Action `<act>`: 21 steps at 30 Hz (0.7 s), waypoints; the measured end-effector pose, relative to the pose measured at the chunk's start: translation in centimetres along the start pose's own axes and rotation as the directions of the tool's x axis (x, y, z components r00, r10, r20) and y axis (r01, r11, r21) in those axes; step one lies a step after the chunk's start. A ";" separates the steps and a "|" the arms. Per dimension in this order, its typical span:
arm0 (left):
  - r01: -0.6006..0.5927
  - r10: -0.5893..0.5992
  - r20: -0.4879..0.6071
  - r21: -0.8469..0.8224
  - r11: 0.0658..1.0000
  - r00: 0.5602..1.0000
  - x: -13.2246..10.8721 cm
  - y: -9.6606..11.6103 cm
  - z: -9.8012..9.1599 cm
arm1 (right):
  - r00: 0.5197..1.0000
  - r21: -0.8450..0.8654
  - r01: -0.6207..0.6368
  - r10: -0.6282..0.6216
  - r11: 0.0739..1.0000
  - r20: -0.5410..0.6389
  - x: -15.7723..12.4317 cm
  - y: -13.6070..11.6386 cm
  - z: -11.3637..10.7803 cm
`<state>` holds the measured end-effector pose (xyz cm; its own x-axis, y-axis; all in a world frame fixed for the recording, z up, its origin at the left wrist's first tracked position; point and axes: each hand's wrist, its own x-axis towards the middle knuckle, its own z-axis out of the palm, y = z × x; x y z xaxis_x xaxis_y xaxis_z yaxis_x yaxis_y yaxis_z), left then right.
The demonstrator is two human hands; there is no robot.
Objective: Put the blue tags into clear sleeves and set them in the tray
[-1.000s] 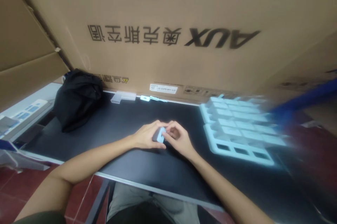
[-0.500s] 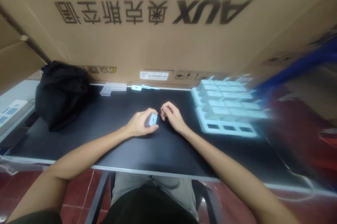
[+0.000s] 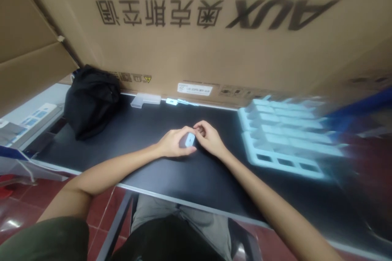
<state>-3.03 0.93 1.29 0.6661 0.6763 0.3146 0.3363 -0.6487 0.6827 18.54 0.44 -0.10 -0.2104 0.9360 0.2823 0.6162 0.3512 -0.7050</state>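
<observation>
Above the middle of the table, my left hand (image 3: 173, 143) is closed round a small block (image 3: 190, 140). Its pale blue end faces right and has a dark slot; its side looks grey. What kind of thing it is, I cannot tell. My right hand (image 3: 211, 140) is just to the right of that end, fingers curled in and thumb against them. Its fingertips come up close to those of my left hand, and whether they touch is unclear. Anything inside the right fingers is hidden.
A pale blue slotted rack (image 3: 284, 138) stands on the right of the black tabletop (image 3: 147, 118). A black cloth bag (image 3: 92, 101) lies left. Along the back are a translucent plastic piece (image 3: 145, 99) and a small pale blue piece (image 3: 172, 101), before a large carton (image 3: 171, 52).
My right hand has come closer to the block in my left hand. The camera view has turned left, so everything sits further right. The left hand keeps its hold.
</observation>
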 end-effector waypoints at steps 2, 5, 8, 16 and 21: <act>-0.004 0.004 -0.007 -0.004 1.000 1.000 0.0 0.0 0.0 | 1.000 -0.092 0.011 -0.011 0.996 -0.001 1.6 0.3 0.4; 0.008 -0.008 -0.017 0.003 1.000 1.000 -0.1 0.0 -0.1 | 1.000 -0.215 0.028 -0.029 0.976 -0.004 4.8 0.4 1.1; -0.001 0.001 -0.030 -0.003 1.000 1.000 -0.1 0.0 -0.1 | 0.999 -0.348 0.044 -0.039 0.936 0.020 7.8 0.1 1.6; -0.023 0.023 -0.028 -0.014 1.000 0.999 -0.2 -0.1 0.0 | 0.991 -0.590 0.036 0.048 0.807 0.127 12.1 -0.8 1.9; -0.034 0.034 -0.008 0.012 0.999 0.999 -0.2 -0.4 0.2 | 0.986 -0.625 0.053 0.058 0.778 0.155 12.2 -1.5 1.6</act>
<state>-3.18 0.98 0.86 0.6717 0.6567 0.3429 0.3216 -0.6754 0.6637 13.87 11.34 3.38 -0.2899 0.9472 0.1367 0.9432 0.3070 -0.1268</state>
